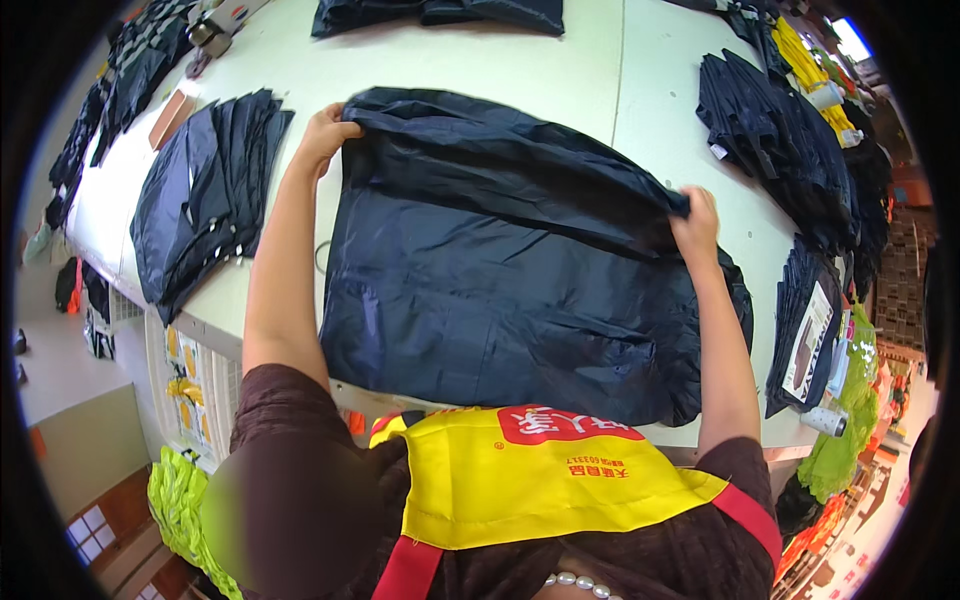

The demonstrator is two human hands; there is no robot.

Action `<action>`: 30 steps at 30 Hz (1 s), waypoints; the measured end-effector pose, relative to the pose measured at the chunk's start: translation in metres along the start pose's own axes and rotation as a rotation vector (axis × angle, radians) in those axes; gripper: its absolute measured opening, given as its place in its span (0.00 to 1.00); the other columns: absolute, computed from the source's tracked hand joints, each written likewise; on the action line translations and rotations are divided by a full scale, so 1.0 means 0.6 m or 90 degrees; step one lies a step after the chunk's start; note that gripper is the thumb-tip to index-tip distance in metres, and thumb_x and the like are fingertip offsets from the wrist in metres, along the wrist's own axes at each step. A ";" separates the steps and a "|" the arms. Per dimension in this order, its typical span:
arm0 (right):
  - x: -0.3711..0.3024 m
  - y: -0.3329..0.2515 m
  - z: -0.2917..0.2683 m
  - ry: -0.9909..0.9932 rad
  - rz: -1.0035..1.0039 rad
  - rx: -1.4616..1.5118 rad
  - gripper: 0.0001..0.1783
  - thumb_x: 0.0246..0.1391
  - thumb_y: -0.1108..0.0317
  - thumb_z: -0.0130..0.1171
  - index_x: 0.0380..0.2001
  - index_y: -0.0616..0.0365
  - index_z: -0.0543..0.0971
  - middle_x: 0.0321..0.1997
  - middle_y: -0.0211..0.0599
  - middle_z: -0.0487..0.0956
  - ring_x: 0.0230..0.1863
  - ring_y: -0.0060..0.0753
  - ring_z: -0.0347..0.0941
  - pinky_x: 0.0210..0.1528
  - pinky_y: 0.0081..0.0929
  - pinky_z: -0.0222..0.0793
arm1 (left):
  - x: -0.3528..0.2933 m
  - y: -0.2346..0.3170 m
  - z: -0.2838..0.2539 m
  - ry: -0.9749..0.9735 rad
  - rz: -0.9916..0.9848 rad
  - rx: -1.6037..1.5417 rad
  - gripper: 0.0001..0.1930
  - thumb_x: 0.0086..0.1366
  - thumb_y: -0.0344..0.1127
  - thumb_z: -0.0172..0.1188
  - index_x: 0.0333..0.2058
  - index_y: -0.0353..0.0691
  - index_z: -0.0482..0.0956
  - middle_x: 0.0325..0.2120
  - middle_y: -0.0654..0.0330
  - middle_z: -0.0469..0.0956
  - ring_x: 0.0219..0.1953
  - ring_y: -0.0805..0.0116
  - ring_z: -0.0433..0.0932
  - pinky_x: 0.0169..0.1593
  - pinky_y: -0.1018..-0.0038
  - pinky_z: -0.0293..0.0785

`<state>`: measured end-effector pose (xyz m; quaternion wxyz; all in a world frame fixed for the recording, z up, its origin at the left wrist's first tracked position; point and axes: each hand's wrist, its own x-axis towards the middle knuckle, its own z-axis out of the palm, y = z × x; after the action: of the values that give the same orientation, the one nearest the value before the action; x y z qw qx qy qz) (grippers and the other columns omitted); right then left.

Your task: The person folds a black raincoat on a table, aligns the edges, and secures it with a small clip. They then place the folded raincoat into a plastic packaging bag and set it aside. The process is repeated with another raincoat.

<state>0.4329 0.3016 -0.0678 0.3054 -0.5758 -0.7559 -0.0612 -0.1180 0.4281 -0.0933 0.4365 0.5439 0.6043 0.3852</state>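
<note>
A large piece of dark navy, slightly shiny cloth (500, 290), perhaps a garment, lies spread over the white table in front of me. Its far part is folded over and bulges up in loose creases. My left hand (328, 138) pinches its far left corner between thumb and fingers. At the far right edge, my right hand (695, 225) is closed on the same cloth, lower in the picture than the left. Between both hands the folded edge is lifted a little and sags. The near edge reaches the table's front, close to my yellow apron (540, 480).
Fanned stacks of dark cloth lie at the left (205, 195) and right (780, 150) of the white table (660, 90). More dark folded cloth (440, 12) sits at the far edge. A white cylinder (826, 421) and a packaged pile (805, 335) stand at the near right.
</note>
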 end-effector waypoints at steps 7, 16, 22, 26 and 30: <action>-0.221 -0.127 -0.167 -0.053 -0.211 -0.013 0.22 0.28 0.82 0.56 0.35 0.57 0.73 0.36 0.40 0.71 0.40 0.48 0.68 0.48 0.45 0.64 | -0.347 0.049 -0.043 0.113 0.483 0.322 0.08 0.46 0.17 0.51 0.19 0.38 0.63 0.20 0.56 0.67 0.27 0.61 0.68 0.34 0.70 0.65; -0.254 -0.231 -0.183 -0.440 -0.189 0.006 0.17 0.33 0.76 0.61 0.33 0.55 0.74 0.32 0.35 0.71 0.40 0.40 0.68 0.52 0.37 0.61 | -0.469 -0.080 -0.061 0.039 0.348 0.408 0.09 0.42 0.16 0.49 0.24 0.35 0.69 0.31 0.52 0.73 0.36 0.51 0.74 0.40 0.71 0.70; -0.318 -0.262 -0.197 -0.300 -0.220 0.072 0.22 0.31 0.71 0.65 0.37 0.57 0.74 0.33 0.38 0.71 0.40 0.42 0.68 0.55 0.46 0.60 | -0.481 -0.079 -0.100 0.040 0.288 0.493 0.09 0.44 0.16 0.47 0.25 0.35 0.67 0.32 0.51 0.73 0.37 0.50 0.73 0.41 0.73 0.69; -0.378 -0.301 -0.166 -0.500 -0.119 0.077 0.26 0.44 0.55 0.63 0.45 0.58 0.73 0.45 0.43 0.69 0.52 0.42 0.63 0.64 0.52 0.47 | -0.499 -0.066 -0.103 -0.055 0.158 0.588 0.11 0.43 0.14 0.45 0.26 0.35 0.68 0.35 0.49 0.74 0.40 0.47 0.72 0.42 0.69 0.68; -0.396 -0.324 -0.160 -0.435 -0.129 0.038 0.33 0.43 0.49 0.64 0.47 0.60 0.71 0.58 0.46 0.64 0.63 0.44 0.55 0.65 0.52 0.44 | -0.475 -0.076 -0.170 -0.163 0.027 0.615 0.21 0.48 0.15 0.43 0.39 0.36 0.75 0.41 0.51 0.74 0.38 0.54 0.75 0.43 0.70 0.71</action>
<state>0.3295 -0.0031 -0.0668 0.0442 -0.4758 -0.8692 0.1272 -0.2217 0.1410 -0.0722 0.1978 0.7388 0.6442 0.0005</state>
